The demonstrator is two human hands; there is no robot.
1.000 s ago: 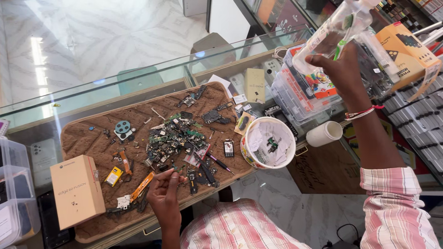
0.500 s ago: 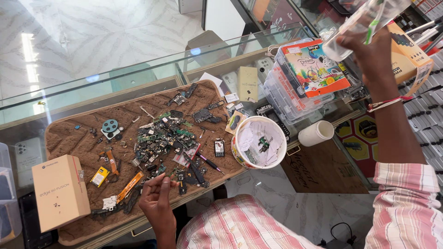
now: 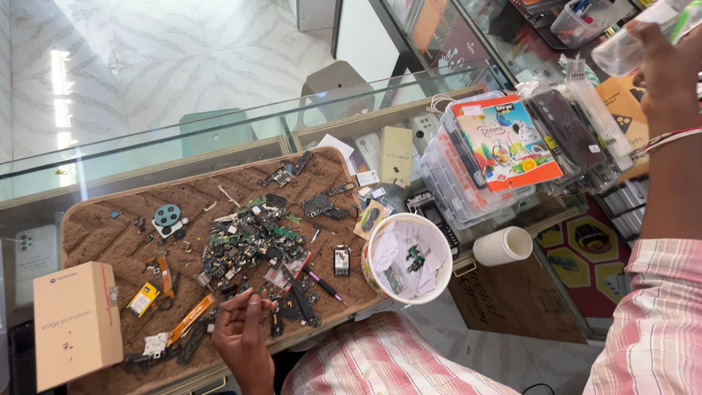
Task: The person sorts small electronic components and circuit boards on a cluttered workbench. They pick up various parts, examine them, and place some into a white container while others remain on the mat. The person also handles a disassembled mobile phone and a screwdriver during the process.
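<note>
So the left hand (image 3: 241, 329) sits low at the near edge of the brown mat (image 3: 95, 234), fingers curled in tight and pinching something tiny, too small to tell what. It's right next to the pile of circuit boards (image 3: 248, 245) in the middle of the mat, with a pink-tipped pen (image 3: 322, 284) lying just to the right of it. The right hand (image 3: 669, 69) is way up at the top right, well apart from the mat, closed around a clear plastic bag (image 3: 632, 44) with something green inside. Below that hand there's a stack of clear boxes (image 3: 457, 172) with a colourful booklet (image 3: 504, 143) on top. A round tub (image 3: 407, 257) with paper scraps and a small green board in it sits at the right end of the mat, and a white cup (image 3: 503, 246) lies on its side just beyond it. A tan phone box (image 3: 77, 322) rests on the left end of the mat, all of it on a glass table (image 3: 146, 157).
</note>
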